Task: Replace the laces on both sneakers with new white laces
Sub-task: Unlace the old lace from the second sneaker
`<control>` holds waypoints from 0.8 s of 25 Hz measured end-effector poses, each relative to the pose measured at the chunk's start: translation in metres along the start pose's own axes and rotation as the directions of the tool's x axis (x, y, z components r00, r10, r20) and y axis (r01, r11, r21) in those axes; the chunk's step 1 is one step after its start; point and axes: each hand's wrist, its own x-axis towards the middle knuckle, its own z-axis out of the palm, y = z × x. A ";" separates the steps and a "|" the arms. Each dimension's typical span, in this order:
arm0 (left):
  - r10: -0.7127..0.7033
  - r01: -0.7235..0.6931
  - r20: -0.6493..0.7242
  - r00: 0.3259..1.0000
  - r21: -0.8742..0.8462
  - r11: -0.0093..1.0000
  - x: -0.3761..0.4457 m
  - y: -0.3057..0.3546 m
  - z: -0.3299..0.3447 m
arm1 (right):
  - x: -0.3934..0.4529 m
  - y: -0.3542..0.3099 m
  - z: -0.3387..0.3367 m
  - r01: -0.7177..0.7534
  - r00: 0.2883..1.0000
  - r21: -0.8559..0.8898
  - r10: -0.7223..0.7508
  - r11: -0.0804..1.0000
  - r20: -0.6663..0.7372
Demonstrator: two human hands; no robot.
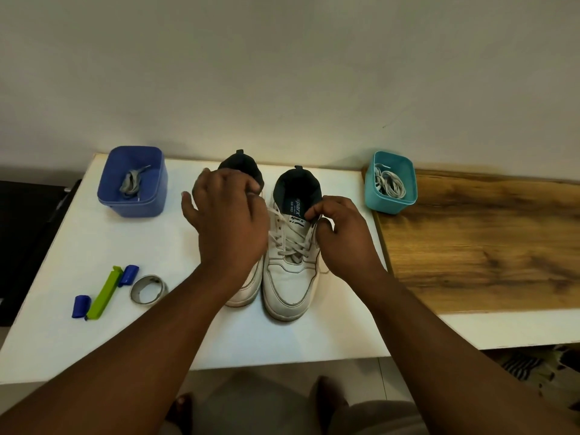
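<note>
Right sneaker [290,246]: tongue is pinched by the right hand [342,237], fingers curled. Left sneaker [243,233] is covered by the left hand [229,221], fingers loosely spread; grip cannot be told.

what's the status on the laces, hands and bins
Left hand pinching lace at right sneaker; right hand at its collar. Grey lace in blue bin, white laces in teal bin. Nothing blocking.

The left hand [230,221] hides most of the left sneaker [243,291]; its grip cannot be told
</note>
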 end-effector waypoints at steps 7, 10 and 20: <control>0.309 -0.360 0.265 0.914 0.173 0.917 -0.013 -0.001 0.017 | 0.000 0.000 0.003 0.011 1.000 -0.021 -0.011 1.000 -0.004; 0.206 -0.212 0.075 0.976 0.085 0.974 -0.006 0.001 0.007 | 0.000 -0.002 0.002 -0.003 1.000 -0.024 0.003 1.000 -0.009; 0.336 -0.388 0.232 0.913 0.236 0.891 -0.010 0.001 0.011 | -0.002 -0.003 0.004 -0.013 1.000 -0.006 0.013 1.000 -0.005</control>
